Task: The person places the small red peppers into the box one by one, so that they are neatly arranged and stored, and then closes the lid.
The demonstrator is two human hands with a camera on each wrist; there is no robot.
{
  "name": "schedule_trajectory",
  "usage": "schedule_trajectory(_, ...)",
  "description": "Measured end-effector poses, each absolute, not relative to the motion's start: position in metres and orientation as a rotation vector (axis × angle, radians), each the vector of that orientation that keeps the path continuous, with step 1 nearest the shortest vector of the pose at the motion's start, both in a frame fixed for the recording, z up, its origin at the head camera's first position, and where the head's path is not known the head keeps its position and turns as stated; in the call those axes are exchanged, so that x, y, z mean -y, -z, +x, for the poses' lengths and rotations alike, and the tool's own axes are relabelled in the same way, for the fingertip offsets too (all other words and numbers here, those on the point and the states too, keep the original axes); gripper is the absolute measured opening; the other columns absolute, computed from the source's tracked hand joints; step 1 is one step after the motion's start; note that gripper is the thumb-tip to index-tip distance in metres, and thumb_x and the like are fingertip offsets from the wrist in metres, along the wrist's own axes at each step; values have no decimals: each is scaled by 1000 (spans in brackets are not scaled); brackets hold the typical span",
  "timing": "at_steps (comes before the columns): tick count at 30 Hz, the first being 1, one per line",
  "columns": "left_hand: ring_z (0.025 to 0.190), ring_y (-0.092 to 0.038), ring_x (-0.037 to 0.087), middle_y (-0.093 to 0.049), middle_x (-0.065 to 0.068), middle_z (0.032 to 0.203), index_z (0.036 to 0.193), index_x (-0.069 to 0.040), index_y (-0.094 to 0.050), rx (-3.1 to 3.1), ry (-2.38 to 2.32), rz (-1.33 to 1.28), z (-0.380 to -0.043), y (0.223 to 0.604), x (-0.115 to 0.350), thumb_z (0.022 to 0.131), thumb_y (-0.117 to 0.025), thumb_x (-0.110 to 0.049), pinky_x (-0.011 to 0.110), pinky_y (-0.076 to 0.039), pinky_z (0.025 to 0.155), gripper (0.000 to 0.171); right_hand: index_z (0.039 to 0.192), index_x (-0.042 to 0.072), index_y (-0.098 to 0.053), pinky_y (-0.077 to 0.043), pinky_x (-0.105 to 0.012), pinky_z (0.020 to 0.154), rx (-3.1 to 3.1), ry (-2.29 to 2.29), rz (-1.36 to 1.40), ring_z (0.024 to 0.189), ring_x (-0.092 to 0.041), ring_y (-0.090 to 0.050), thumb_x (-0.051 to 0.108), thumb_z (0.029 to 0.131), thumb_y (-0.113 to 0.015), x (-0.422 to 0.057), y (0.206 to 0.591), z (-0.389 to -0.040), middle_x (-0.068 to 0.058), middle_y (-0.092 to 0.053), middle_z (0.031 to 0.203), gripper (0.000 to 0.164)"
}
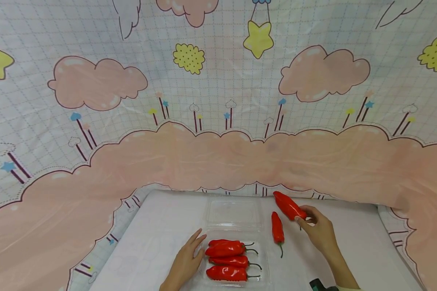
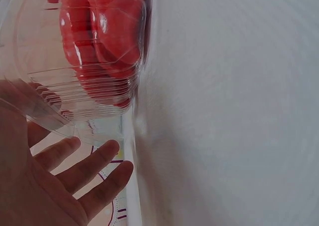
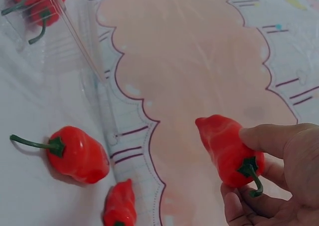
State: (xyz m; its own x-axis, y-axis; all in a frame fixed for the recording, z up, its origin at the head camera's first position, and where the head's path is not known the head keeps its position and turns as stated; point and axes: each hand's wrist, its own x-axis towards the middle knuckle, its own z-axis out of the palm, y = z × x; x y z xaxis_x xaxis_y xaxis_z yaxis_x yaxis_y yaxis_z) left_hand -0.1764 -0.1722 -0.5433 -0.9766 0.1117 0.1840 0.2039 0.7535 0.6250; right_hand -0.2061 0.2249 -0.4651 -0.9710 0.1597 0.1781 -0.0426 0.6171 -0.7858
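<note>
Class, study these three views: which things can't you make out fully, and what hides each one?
- Head view: the dark object cannot be identified; the bottom edge cuts it off.
- Head view: the rearmost pepper in the clear container is partly hidden by the pepper in front.
- Right wrist view: the lowest pepper is cut by the bottom edge.
- Left wrist view: the left hand is cut by the left edge.

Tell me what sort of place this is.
Probably a makeshift tabletop workspace indoors: a white table, a cartoon-cloud cloth behind it, and a clear plastic container holding red peppers.
</note>
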Motion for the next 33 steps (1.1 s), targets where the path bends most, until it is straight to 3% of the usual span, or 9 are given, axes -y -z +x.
schedule_trajectory(24, 129, -56, 32, -48, 7, 151, 133, -11, -61, 2783, 1013, -275, -178, 547, 174, 92, -62, -14, 54, -49, 102, 41, 125, 11, -62, -51, -19, 65, 2617, -1374, -14, 96, -24, -58, 22, 88, -73, -197, 478, -200, -13, -67, 110, 40)
schedule_trajectory(33, 129, -56, 34, -48, 7, 151, 134, -12, -61, 2797, 1008, -267, -178, 545, 173, 92, -61, -15, 56, -49, 101, 42, 124, 13, -64, -53, -19, 69, 2612, -1409, 36, 97, -22, -61, 19, 88, -73, -187, 485, -199, -10, -68, 116, 38)
